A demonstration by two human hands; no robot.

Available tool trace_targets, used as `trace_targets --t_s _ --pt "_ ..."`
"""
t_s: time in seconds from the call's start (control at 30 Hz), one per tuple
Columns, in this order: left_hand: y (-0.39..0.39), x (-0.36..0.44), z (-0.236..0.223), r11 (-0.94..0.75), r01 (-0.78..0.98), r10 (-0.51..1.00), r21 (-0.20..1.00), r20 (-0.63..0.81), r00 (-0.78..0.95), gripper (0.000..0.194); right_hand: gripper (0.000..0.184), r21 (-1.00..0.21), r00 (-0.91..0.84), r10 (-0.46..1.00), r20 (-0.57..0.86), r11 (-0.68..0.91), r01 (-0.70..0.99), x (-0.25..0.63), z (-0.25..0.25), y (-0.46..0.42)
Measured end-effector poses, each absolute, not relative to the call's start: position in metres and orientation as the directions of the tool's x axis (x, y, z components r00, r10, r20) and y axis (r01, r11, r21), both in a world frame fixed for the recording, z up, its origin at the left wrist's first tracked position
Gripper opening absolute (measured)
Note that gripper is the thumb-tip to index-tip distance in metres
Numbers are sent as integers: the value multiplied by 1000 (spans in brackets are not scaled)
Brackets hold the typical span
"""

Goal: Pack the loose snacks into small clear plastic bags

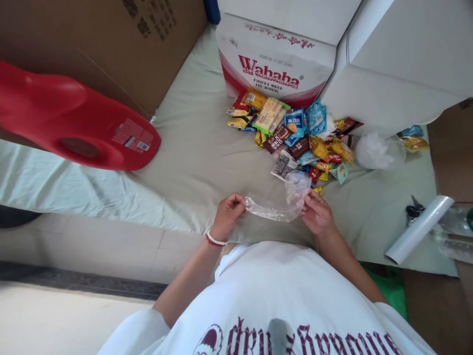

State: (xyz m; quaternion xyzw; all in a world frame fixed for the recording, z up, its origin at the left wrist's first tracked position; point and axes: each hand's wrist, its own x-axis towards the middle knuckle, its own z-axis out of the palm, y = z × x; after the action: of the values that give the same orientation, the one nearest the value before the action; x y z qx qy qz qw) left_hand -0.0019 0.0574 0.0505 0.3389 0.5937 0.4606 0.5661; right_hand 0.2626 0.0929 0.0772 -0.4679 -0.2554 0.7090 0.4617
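I hold a clear plastic bag [279, 204] stretched between both hands over a pale green cloth [192, 162]. My left hand [227, 214], with a red and white bracelet at the wrist, pinches the bag's left end. My right hand [318, 213] grips its right end, where the plastic bunches upward. Just beyond the bag lies a pile of wrapped snacks [295, 135] in yellow, blue, brown and red packets.
A white Wahaha carton [273, 59] stands behind the snacks, with a white box [402, 64] to its right. A red plastic stool [74, 121] lies at left before brown cardboard [121, 44]. A crumpled clear bag [373, 150], a white roll [419, 229] and scissors [414, 209] sit at right.
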Motion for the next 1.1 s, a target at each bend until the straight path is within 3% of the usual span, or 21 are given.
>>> trace_targets --t_s 0.1,0.17,0.27,0.37,0.47,0.57,0.7,0.8,0.87,0.93,1.03,1.1 --pt "51 -10 55 234 286 941 929 -143 -307 18 32 -864 -96 935 -342 -353 -360 268 78 89" --pt "49 -5 66 111 337 967 935 -23 -254 12 30 -913 -119 957 -266 -290 -288 269 78 85" --pt "59 19 85 -10 165 997 986 23 -79 19 26 -958 -194 969 -155 -195 -209 269 79 82" --pt "81 50 94 4 -59 1000 998 -3 22 47 21 -982 -268 961 -75 -118 -147 269 85 80" --pt "99 72 92 28 -203 999 979 -18 51 40 16 -999 -339 941 -3 -17 -40 272 96 77" --pt "104 82 89 32 -237 999 971 -22 47 31 21 -997 -373 927 28 51 52 280 105 75" --pt "97 86 92 10 -150 992 989 9 125 26 31 -992 -182 982 55 75 104 281 111 82" --pt "94 85 94 -72 -106 989 992 85 118 24 24 -972 -257 956 140 182 148 273 112 93" --pt "93 79 94 -128 -125 988 984 138 70 22 13 -967 -269 943 195 231 110 268 112 100" --pt "94 69 95 -168 -205 984 964 176 17 23 16 -977 -183 961 206 213 19 267 110 107" --pt "98 48 102 -192 -320 981 928 191 -34 23 21 -987 -137 985 106 87 -136 269 110 117" --pt "100 33 112 -265 -239 964 934 253 -79 20 19 -985 -193 979 69 36 -168 269 118 122"
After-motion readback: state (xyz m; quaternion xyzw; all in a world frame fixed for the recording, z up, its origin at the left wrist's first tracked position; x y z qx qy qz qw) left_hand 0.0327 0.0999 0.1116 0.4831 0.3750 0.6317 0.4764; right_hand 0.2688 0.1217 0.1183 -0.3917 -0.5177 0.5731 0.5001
